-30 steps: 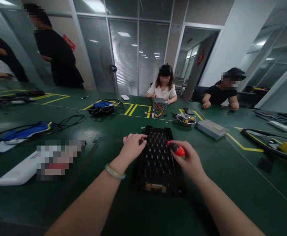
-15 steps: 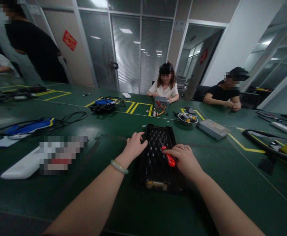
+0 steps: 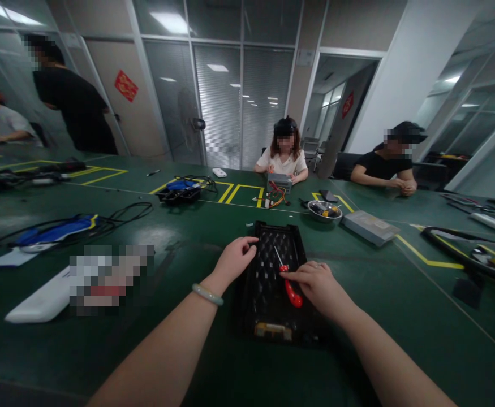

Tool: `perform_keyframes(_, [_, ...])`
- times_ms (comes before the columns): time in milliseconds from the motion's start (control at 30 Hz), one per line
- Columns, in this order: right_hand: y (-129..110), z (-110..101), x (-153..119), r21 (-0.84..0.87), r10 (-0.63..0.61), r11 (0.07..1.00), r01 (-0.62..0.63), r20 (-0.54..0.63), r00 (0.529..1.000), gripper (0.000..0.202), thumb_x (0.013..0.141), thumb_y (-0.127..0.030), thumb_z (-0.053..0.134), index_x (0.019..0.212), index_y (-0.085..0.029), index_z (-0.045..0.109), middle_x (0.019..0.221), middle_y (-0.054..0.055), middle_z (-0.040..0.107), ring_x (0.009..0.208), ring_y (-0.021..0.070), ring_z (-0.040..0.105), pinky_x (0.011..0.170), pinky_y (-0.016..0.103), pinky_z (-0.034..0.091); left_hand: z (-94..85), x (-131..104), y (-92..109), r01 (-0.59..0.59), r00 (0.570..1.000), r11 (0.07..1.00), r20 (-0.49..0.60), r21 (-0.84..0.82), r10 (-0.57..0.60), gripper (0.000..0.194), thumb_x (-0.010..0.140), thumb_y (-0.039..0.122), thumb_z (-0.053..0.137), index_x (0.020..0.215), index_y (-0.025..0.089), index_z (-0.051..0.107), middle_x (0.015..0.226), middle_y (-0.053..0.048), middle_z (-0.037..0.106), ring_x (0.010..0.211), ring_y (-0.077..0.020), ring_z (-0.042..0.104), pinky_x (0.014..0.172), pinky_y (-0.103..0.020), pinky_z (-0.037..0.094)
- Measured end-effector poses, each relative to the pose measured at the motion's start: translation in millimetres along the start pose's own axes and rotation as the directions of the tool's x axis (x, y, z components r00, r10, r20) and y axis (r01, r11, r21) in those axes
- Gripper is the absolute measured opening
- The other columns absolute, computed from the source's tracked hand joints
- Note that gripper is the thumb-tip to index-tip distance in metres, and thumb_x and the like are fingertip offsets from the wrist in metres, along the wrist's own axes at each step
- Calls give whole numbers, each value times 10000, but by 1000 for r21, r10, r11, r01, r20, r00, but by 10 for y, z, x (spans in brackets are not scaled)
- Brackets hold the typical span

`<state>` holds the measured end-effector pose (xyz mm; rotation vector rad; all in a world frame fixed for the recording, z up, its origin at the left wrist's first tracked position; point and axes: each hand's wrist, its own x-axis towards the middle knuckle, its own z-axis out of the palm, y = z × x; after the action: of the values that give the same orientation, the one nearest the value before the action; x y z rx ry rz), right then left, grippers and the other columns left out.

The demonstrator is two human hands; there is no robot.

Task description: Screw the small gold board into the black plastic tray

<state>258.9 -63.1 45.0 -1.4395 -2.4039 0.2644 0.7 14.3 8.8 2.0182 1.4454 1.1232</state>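
Observation:
A black tray-like casing [image 3: 268,305] with a patterned inside lies on the green table in front of me. Inside it rests a red-handled screwdriver [image 3: 293,295], its shaft pointing away from me. My right hand [image 3: 317,282] lies over the casing's right side, index finger stretched out to the red handle, not wrapped round it. At the casing's left edge is my left hand [image 3: 235,260], fingers partly bent and holding nothing that shows; a bracelet sits on that wrist.
Beyond the casing are a metal bowl of small parts [image 3: 324,211], a grey metal box [image 3: 369,227] and coloured wires [image 3: 276,198]. To the left lie a white device [image 3: 39,299] and a blue item with cables [image 3: 56,230]. Several people are around the table.
The view has tilted up slightly. My left hand's fingers have drawn closer together at the casing's edge. My right index finger still touches the screwdriver, whose handle has turned slightly.

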Motion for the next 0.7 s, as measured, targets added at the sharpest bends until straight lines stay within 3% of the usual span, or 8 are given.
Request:
perform_keyframes(67, [22, 1, 5, 106, 105, 990, -95, -87, 991, 443, 913, -157, 488, 1234, -423, 639, 1024, -29, 678, 1020, 173, 574, 935, 354, 359, -19, 16, -5, 4, 1000, 999, -19, -45, -5, 291, 945, 365, 489, 1087, 250, 715, 1034, -24, 697, 943, -172, 634, 858, -291, 481])
perform_keyframes(167, [141, 44, 18, 203, 318, 939, -279, -193, 928, 431, 930, -260, 461, 1353, -270, 544, 1036, 32, 657, 947, 174, 609, 865, 321, 440, -37, 39, -51, 48, 997, 995, -47, -92, -53, 299, 944, 397, 492, 1031, 224, 719, 1053, -36, 714, 967, -181, 645, 861, -298, 487])
perform_keyframes(267, [298, 136, 28, 240, 453, 879, -413, -149, 879, 540, 937, -457, 464, 1372, -139, 490, 870, 57, 675, 763, 205, 642, 693, 324, 471, -38, 57, -116, 110, 991, 988, -58, -111, -117, 284, 911, 425, 535, 940, 195, 699, 932, -36, 718, 855, -176, 649, 770, -285, 489])
perform_keyframes(333, [372, 199, 35, 265, 474, 858, -440, -77, 877, 555, 926, -504, 474, 1331, -128, 525, 884, 71, 706, 781, 218, 674, 679, 318, 484, -30, 64, -148, 151, 986, 983, -58, -106, -157, 307, 886, 470, 560, 877, 185, 670, 845, -27, 698, 779, -169, 628, 702, -271, 468])
perform_keyframes(467, [424, 251, 54, 295, 461, 849, -439, -7, 887, 455, 930, -411, 470, 1308, -175, 563, 1087, 79, 723, 992, 225, 687, 816, 315, 499, 2, 55, -166, 202, 979, 976, 0, -74, -203, 447, 871, 610, 515, 783, 184, 611, 709, 0, 626, 644, -148, 553, 588, -256, 391])
perform_keyframes(600, [443, 238, 65, 306, 461, 842, -444, 18, 887, 453, 927, -384, 456, 1321, -188, 566, 1100, 74, 726, 985, 223, 693, 839, 322, 498, 28, 28, -159, 188, 978, 982, 99, -33, -184, 487, 826, 657, 549, 709, 186, 583, 648, 25, 574, 617, -136, 512, 581, -253, 352])
perform_keyframes(700, [450, 242, 66, 312, 464, 838, -448, 23, 885, 471, 925, -384, 452, 1334, -176, 558, 1199, 88, 692, 1093, 239, 658, 916, 341, 480, 28, 14, -157, 172, 975, 985, 140, 6, -171, 457, 816, 625, 573, 694, 185, 575, 649, 27, 558, 631, -136, 502, 591, -253, 339])
